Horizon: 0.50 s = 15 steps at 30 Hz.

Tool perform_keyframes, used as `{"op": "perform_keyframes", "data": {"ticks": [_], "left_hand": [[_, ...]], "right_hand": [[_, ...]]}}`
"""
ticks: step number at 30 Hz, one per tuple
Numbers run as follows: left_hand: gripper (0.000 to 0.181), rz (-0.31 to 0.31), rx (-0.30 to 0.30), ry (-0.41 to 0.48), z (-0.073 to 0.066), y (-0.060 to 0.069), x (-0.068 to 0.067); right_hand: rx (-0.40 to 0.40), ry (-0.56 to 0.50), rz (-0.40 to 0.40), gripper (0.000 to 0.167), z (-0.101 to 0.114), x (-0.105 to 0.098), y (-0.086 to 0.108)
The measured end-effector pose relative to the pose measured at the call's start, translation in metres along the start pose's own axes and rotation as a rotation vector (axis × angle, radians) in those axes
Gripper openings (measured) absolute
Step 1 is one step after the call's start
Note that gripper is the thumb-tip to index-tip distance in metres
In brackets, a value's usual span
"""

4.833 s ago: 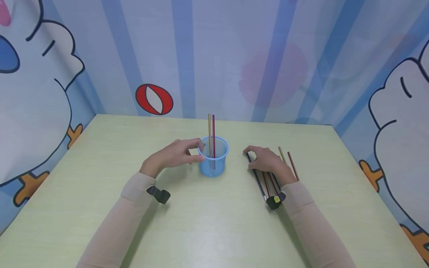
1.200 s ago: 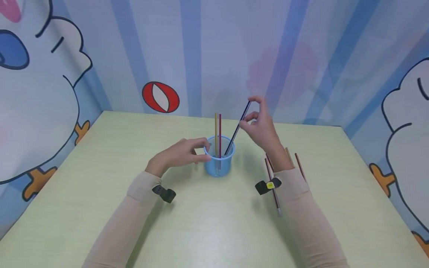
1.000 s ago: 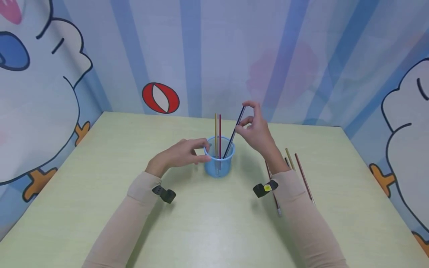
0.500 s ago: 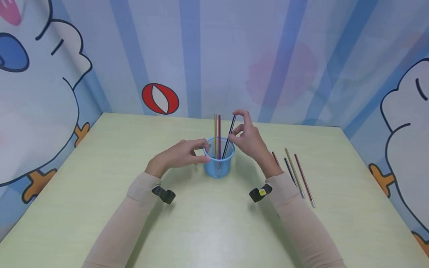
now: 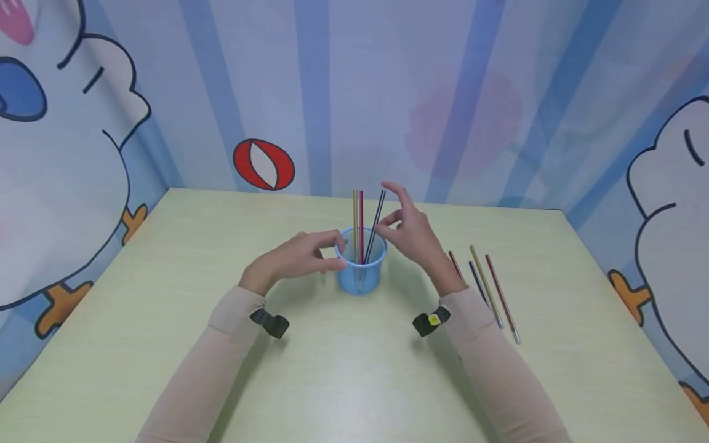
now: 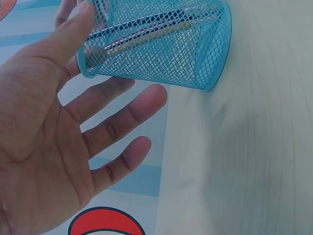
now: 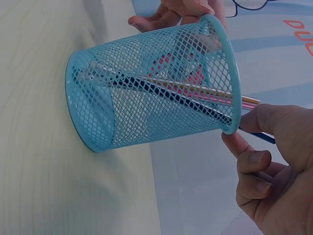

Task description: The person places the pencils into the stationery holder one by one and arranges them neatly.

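Observation:
In the head view a blue mesh pencil cup (image 5: 359,280) stands upright. Inside it are a yellow pencil (image 5: 355,212), a red pencil (image 5: 362,212) and a dark striped pencil (image 5: 380,206) leaning right. My left hand (image 5: 296,255) holds the cup's left rim between thumb and index finger; its other fingers are spread in the left wrist view. My right hand (image 5: 412,234) is at the right rim, thumb and a curled finger either side of the dark pencil, index finger lifted off its top. In the right wrist view the thumb (image 7: 259,118) lies against the rim, partly hiding that pencil.
Several pencils lie on the pale table (image 5: 332,381) right of the cup, among them a gold pencil (image 5: 487,286) and a brown-red pencil (image 5: 503,298). My right forearm (image 5: 498,369) covers part of them. A cartoon-printed backdrop (image 5: 365,92) rises behind the table.
The right hand has carried the dark pencil from the table into the cup and lowered it, tilting it more upright. Its index finger has just lifted from the pencil's end. The left hand stays at the rim.

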State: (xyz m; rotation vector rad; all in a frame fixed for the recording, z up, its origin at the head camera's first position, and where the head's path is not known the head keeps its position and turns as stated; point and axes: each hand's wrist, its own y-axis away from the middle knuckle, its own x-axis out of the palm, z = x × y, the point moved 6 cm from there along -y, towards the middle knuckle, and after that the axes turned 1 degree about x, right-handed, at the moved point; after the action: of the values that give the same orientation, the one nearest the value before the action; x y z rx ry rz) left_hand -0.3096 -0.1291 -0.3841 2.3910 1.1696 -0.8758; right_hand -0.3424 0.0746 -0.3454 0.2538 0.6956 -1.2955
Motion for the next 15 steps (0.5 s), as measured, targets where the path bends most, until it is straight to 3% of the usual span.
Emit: {"op": "perform_keyframes", "data": {"ticks": [8, 15], "left_hand": [[0.028, -0.001, -0.004, -0.005, 0.001, 0.001, 0.000], [0.029, -0.012, -0.008, -0.025, 0.001, 0.001, 0.000]], "right_hand": [[-0.015, 0.028, 0.000, 0.064, -0.008, -0.013, 0.006], [0.038, 0.047, -0.004, 0.061, -0.024, -0.027, 0.013]]}}
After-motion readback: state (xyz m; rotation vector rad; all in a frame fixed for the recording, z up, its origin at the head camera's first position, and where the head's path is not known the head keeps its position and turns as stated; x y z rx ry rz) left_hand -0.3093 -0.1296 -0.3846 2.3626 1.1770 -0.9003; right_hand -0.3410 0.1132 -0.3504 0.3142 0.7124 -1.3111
